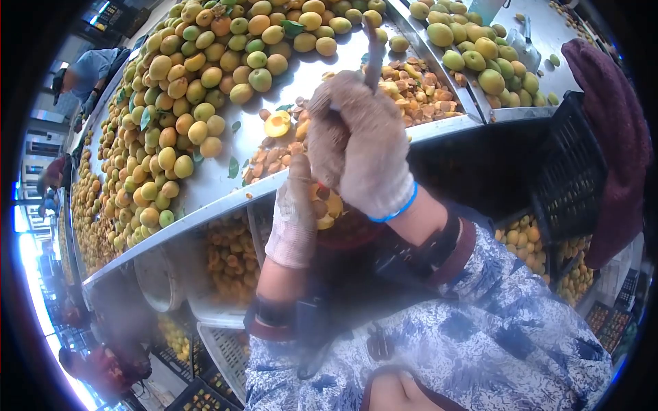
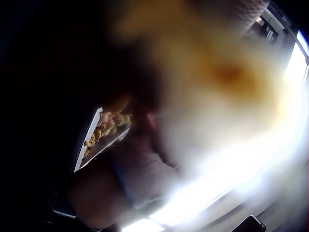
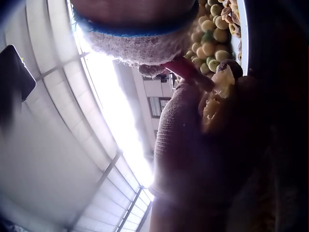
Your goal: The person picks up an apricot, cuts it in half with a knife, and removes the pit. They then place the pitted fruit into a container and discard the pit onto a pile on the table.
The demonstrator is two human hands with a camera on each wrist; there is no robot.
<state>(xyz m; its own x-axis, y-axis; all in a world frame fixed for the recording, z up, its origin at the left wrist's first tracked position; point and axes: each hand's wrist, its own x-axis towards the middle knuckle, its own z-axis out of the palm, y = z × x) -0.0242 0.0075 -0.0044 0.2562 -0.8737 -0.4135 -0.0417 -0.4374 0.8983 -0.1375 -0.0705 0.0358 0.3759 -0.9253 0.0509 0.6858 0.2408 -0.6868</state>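
My gloved left hand (image 1: 291, 219) is raised near the metal table's front edge, fingers upward. It holds a cut apricot (image 3: 217, 104), its wet yellow flesh showing in the right wrist view. Close against it, my gloved right hand (image 1: 363, 140) is curled round a slim tool. A brown stick-like part (image 1: 373, 58) sticks up above that fist. In the right wrist view a red part (image 3: 186, 70) runs from the glove toward the fruit. The left wrist view is mostly blur, with an orange-yellow patch (image 2: 227, 75) close to the lens.
Whole apricots (image 1: 199, 89) are heaped on the metal table (image 1: 205, 198), with pits and scraps (image 1: 418, 89) nearer its edge. More apricots (image 1: 480, 51) lie beyond a divider. A black crate (image 1: 569, 164) and dark red cloth (image 1: 610, 137) stand right. Below are filled containers; other people work left.
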